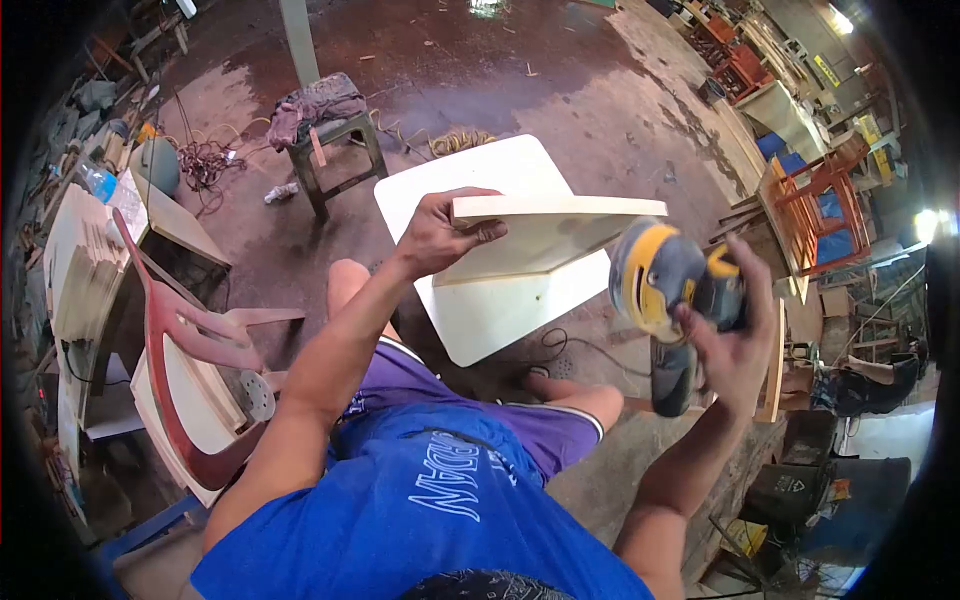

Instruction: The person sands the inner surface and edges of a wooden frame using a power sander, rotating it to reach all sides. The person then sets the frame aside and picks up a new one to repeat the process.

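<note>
My left hand (445,238) is closed around the left end of a pale wooden panel (545,240), thumb on the near side and fingers over the far side. The panel stands on edge, its long narrow edge turned up towards me. Beneath it lies a white board with rounded corners (480,325). A yellow and black random orbital sander (655,278) is in my right hand (738,350), fingers wrapped round its body. The sander is tilted, its round pad facing left, close to the panel's right end and slightly blurred.
A stool (335,160) with a crumpled cloth on it stands behind the boards. To my left are a reddish chair (195,335) and a stack of panels (85,265). Coiled cable (460,143) lies on the floor. Wooden frames (825,215) stand at right.
</note>
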`<state>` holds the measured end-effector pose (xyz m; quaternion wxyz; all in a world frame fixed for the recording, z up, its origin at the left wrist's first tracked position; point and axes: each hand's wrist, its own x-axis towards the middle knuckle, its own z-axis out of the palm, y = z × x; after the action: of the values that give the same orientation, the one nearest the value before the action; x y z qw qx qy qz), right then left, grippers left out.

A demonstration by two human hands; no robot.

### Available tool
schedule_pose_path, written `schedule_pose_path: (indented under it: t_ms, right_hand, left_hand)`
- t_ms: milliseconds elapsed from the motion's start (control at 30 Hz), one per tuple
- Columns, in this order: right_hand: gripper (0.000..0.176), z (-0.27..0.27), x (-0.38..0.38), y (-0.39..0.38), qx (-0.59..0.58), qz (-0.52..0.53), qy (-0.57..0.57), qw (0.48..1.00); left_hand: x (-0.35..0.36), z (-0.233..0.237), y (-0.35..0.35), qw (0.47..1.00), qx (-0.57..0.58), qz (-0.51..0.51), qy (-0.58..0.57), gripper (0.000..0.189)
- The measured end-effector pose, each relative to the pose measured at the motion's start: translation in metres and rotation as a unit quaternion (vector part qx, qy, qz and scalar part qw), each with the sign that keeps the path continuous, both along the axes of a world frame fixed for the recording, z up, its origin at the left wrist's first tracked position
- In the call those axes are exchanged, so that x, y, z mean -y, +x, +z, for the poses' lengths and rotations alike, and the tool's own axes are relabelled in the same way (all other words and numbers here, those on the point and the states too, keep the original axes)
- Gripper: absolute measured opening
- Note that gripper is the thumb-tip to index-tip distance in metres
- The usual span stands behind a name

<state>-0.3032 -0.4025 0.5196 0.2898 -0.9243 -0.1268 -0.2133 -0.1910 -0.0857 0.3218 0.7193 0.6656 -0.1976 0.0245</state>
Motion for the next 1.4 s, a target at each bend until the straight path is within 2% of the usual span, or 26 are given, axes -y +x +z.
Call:
schedule_pose_path:
  t_ms: [33, 100, 133, 200, 267, 333, 400, 433, 467, 533, 567, 633, 667, 700, 733, 800, 833, 933, 1100, 1167, 1300, 1400]
  right_hand:
    - [0.076, 0.014, -0.011, 0.009, -0.005, -0.001, -0.003, 1.000]
    - [0.076, 0.035, -0.034, 0.030, -0.028, 0.091, -0.063, 0.994]
    - [0.076, 0.041, -0.046, 0.040, -0.029, 0.092, -0.063, 0.993]
    - [0.073, 0.046, -0.073, 0.057, -0.031, 0.133, -0.159, 0.978]
    - [0.071, 0.045, -0.095, 0.071, -0.038, 0.152, -0.180, 0.971]
    - [0.070, 0.045, -0.111, 0.080, -0.046, 0.174, -0.203, 0.962]
    - [0.069, 0.046, -0.123, 0.087, -0.049, 0.217, -0.243, 0.944]
    - [0.077, 0.051, -0.136, 0.086, -0.097, 0.189, -0.275, 0.938]
    - [0.077, 0.049, -0.145, 0.088, -0.097, 0.189, -0.275, 0.938]
    - [0.073, 0.044, -0.158, 0.090, -0.097, 0.201, -0.264, 0.939]
    - [0.072, 0.042, -0.164, 0.087, -0.073, 0.201, -0.280, 0.936]
    - [0.073, 0.043, -0.172, 0.082, -0.080, 0.190, -0.288, 0.935]
    - [0.073, 0.044, -0.173, 0.081, -0.090, 0.185, -0.294, 0.933]
    - [0.075, 0.045, -0.168, 0.083, -0.099, 0.180, -0.295, 0.933]
    - [0.075, 0.042, -0.158, 0.090, -0.099, 0.178, -0.296, 0.933]
    - [0.068, 0.036, -0.131, 0.105, -0.058, 0.163, -0.261, 0.950]
    - [0.074, 0.042, -0.122, 0.107, -0.102, 0.124, -0.254, 0.954]
    - [0.072, 0.044, -0.087, 0.124, -0.116, 0.061, -0.230, 0.964]
    - [0.074, 0.044, -0.028, 0.151, -0.129, 0.029, -0.192, 0.972]
    - [0.073, 0.041, -0.019, 0.154, -0.127, 0.016, -0.205, 0.970]
    - [0.068, 0.044, -0.054, 0.132, -0.101, 0.079, -0.240, 0.962]
    - [0.066, 0.044, -0.088, 0.117, -0.088, 0.160, -0.251, 0.951]
  left_hand:
    - [0.000, 0.000, -0.002, 0.999, -0.034, -0.022, -0.031, 0.034]
    - [-0.003, -0.004, -0.002, 0.998, -0.044, -0.039, -0.034, 0.033]
    - [-0.004, -0.006, -0.003, 0.996, -0.052, -0.057, -0.036, 0.032]
    - [-0.004, -0.008, -0.006, 0.995, -0.054, -0.067, -0.046, 0.031]
    - [-0.004, -0.009, -0.005, 0.994, -0.051, -0.076, -0.057, 0.030]
    - [-0.004, -0.011, -0.005, 0.990, -0.002, -0.101, -0.094, 0.026]
    - [-0.004, -0.008, -0.009, 0.991, -0.018, -0.104, -0.089, 0.024]
    - [-0.004, -0.006, -0.011, 0.990, -0.036, -0.111, -0.082, 0.023]
    - [-0.005, -0.009, -0.013, 0.990, -0.036, -0.111, -0.082, 0.023]
    - [-0.002, -0.023, -0.014, 0.998, 0.015, -0.032, -0.049, 0.034]
    - [0.003, -0.031, -0.013, 0.994, 0.023, 0.003, -0.104, 0.049]
    - [0.003, -0.019, -0.011, 0.997, 0.031, 0.000, -0.074, 0.056]
    - [0.001, -0.015, -0.011, 0.999, 0.034, 0.002, -0.042, 0.063]
    - [0.003, -0.028, -0.006, 0.983, -0.038, -0.049, -0.174, 0.049]
    - [0.001, -0.025, -0.007, 0.983, -0.038, -0.050, -0.175, 0.049]
    - [-0.001, -0.016, -0.006, 0.992, -0.009, -0.108, -0.069, 0.031]
    - [-0.001, -0.015, -0.006, 0.995, -0.017, -0.074, -0.057, 0.021]
    - [0.001, -0.010, -0.008, 0.997, -0.019, -0.051, -0.062, 0.028]
    - [-0.003, -0.009, -0.003, 0.998, -0.015, -0.044, -0.034, 0.032]
    - [-0.002, -0.012, -0.004, 0.993, -0.048, -0.056, -0.087, 0.034]
    - [-0.006, -0.014, 0.003, 0.998, -0.032, -0.028, -0.036, 0.036]
    - [-0.005, -0.023, 0.002, 0.995, -0.061, -0.053, -0.064, 0.038]
